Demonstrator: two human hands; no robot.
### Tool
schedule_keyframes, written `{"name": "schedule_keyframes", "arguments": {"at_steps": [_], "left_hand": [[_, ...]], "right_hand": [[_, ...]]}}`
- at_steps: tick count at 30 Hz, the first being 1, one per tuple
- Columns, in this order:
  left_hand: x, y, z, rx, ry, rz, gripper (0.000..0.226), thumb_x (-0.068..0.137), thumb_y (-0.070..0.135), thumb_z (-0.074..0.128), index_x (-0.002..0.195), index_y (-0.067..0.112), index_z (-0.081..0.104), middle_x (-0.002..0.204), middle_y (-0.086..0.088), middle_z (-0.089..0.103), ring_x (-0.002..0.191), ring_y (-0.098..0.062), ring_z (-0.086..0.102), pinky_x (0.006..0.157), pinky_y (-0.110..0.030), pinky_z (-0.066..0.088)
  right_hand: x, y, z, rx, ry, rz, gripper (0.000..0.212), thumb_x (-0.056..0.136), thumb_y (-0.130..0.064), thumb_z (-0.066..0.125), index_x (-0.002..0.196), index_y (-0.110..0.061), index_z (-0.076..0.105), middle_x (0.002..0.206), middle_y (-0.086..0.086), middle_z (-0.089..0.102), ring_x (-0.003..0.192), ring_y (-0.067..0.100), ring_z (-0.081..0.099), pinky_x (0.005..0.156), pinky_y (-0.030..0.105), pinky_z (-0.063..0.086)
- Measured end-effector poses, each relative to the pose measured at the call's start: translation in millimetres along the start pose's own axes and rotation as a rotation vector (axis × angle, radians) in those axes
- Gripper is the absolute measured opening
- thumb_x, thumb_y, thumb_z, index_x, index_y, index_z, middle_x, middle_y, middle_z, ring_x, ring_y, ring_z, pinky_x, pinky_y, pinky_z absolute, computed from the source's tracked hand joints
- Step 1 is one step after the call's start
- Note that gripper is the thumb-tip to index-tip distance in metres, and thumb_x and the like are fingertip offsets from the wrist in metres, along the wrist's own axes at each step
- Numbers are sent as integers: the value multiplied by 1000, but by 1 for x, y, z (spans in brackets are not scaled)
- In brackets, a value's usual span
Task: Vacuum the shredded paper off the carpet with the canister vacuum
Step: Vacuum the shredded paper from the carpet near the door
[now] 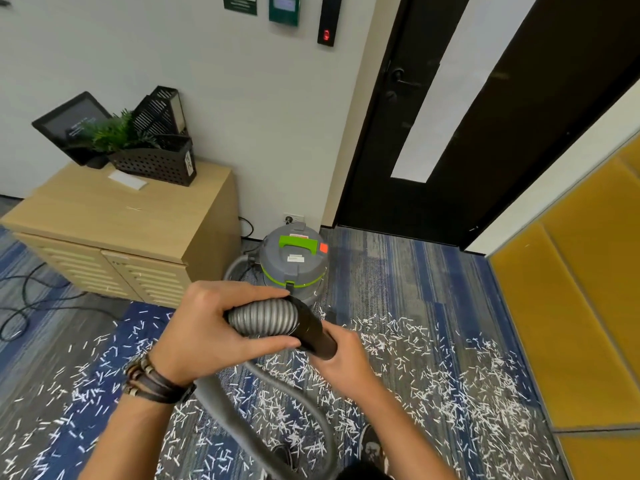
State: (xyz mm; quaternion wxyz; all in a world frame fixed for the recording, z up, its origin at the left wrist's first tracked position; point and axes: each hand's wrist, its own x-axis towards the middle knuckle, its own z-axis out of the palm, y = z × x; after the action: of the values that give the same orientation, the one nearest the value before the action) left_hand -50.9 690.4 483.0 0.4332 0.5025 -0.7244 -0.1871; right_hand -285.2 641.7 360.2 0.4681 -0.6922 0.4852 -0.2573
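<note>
Held in both hands, above the carpet [398,271] and in front of the canister vacuum [294,261]: grey ribbed hose [263,320] ending in a black hose cuff [315,332]. Long axis of the hose cuff from upper left to lower right in view, open end toward the lower right. Gripped by the left hand [207,327], fingers and thumb curled round the ribbed section just behind the cuff. Gripped by the right hand [343,362] at the open end, fingers curled beneath it. Below the left hand, looped down between the forearms and out of view at the bottom edge. Scattered across the carpet below and to both sides: shredded paper [433,375]. Upright on the carpet, just beside the wooden cabinet [121,220] and near the black door [450,133]: the vacuum canister.
</note>
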Motion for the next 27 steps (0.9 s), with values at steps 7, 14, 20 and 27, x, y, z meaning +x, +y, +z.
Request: {"name": "schedule_keyframes", "arguments": {"at_steps": [7,14,20,27], "left_hand": [[3,0,-5,-15,-35,-11,61,66,65,88,109,22,83,101,26,73,88,17,68,83,-5,49],[5,8,-7,-46,-17,23,59,66,58,90,109,19,82,99,26,74,86,15,69,80,-5,49],[12,2,-3,-24,-10,4,59,64,58,90,109,20,82,99,27,73,86,16,68,81,-4,48],[11,-7,14,-99,-72,-60,60,62,57,94,109,21,83,102,20,78,91,8,73,84,-11,54]], "right_hand": [[4,-3,13,8,-5,12,27,85,-4,73,88,-31,68,73,-15,65,63,-1,53,60,20,39],[-1,0,3,18,-6,-16,32,84,-2,72,84,-33,67,69,-12,63,61,-1,51,58,17,37],[12,1,-5,1,-4,-40,15,82,-1,69,88,-14,67,73,6,65,63,3,50,58,27,38],[7,9,-11,-30,-30,6,39,84,2,71,82,-36,63,66,-22,61,61,-2,52,57,14,36]]}}
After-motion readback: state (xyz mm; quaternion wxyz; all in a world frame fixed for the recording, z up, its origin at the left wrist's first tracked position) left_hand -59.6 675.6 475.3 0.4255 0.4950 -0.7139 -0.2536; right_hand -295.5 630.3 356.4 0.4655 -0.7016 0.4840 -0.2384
